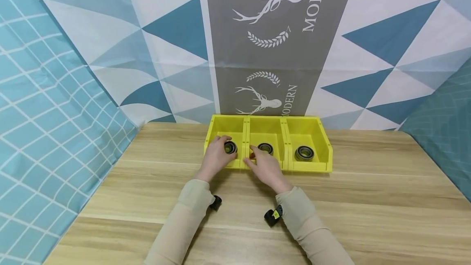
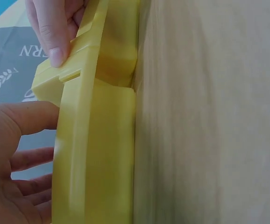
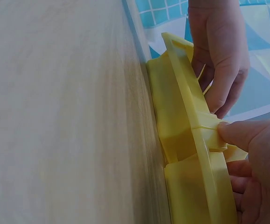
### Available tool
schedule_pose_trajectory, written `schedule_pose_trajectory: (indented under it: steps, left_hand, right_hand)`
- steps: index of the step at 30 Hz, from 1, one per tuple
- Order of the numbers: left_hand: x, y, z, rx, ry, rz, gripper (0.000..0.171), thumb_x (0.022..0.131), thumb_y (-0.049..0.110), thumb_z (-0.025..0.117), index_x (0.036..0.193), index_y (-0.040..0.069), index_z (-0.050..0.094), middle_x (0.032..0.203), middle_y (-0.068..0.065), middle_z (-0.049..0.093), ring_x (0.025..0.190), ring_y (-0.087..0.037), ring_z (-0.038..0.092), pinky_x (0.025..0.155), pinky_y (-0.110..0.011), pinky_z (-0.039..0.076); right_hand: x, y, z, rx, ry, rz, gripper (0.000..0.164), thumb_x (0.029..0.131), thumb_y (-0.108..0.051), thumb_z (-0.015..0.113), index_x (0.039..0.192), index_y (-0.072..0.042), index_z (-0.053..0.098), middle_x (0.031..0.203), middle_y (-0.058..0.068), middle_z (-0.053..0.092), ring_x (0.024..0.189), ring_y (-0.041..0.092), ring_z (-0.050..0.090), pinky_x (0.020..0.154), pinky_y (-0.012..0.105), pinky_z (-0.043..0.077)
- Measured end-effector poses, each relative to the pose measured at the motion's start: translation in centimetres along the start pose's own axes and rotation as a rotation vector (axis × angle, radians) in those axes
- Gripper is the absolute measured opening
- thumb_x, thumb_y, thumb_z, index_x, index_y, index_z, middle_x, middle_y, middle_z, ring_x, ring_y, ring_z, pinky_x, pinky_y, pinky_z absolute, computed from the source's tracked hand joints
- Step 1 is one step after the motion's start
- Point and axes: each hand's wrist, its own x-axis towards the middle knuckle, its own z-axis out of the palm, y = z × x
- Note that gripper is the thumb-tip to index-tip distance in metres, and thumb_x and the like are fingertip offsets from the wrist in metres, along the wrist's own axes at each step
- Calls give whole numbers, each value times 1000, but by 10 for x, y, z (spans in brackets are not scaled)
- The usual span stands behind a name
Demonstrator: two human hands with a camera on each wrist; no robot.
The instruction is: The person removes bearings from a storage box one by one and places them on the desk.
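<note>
Three yellow bins (image 1: 309, 167) stand joined in a row. My left hand (image 1: 217, 156) reaches into the left bin, its fingers and thumb on either side of a black-rimmed ball bearing (image 1: 230, 147). At the divider between the left and middle bins, my right hand (image 1: 265, 167) grips the yellow wall; its thumb (image 3: 240, 133) lies on the front end and its fingers bend inside. Close to those fingers, a second bearing (image 1: 265, 148) lies in the middle bin. A third bearing (image 1: 304, 153) lies in the right bin. Both wrist views hide the bearings behind the bins' front walls.
The bins stand on a wood-grain table (image 1: 368, 216), near its back edge. Behind them hangs a patterned cloth (image 1: 176, 72) with triangles and a grey deer panel. A blue gridded cloth (image 1: 44, 105) borders the left side. Dark wrist cameras (image 1: 272, 217) hang under the sleeves.
</note>
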Motion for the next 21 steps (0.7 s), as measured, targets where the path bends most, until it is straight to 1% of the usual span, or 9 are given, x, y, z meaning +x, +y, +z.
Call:
schedule_pose_trajectory:
  steps: [4,10,15,21]
  left_hand:
    - [-1,2,-2,25,12,6,55,71,25,74,119,7,55,115,-15,53,100,-29,55,86,-41,47]
    - [-3,3,-4,36,23,28,49,70,25,76,112,6,58,106,-12,51,92,-25,54,81,-37,49]
    - [-4,3,-5,34,35,51,49,70,26,77,108,5,55,104,-11,48,92,-24,52,81,-35,48]
    - [-5,4,-9,59,50,81,49,70,27,78,104,4,53,102,-11,47,89,-23,50,79,-34,48]
  right_hand:
    - [0,0,-1,-3,4,-5,56,91,-39,51,133,-4,43,106,7,65,88,24,62,72,39,50]
    - [0,0,0,-3,6,-9,56,91,-39,51,133,-4,43,105,7,65,86,23,63,70,38,50]
    - [0,1,0,-5,8,-10,56,91,-40,51,133,-4,43,105,7,65,85,22,63,69,37,50]
    - [0,0,0,-8,1,-8,57,91,-40,51,134,-4,42,106,7,65,84,22,63,69,37,50]
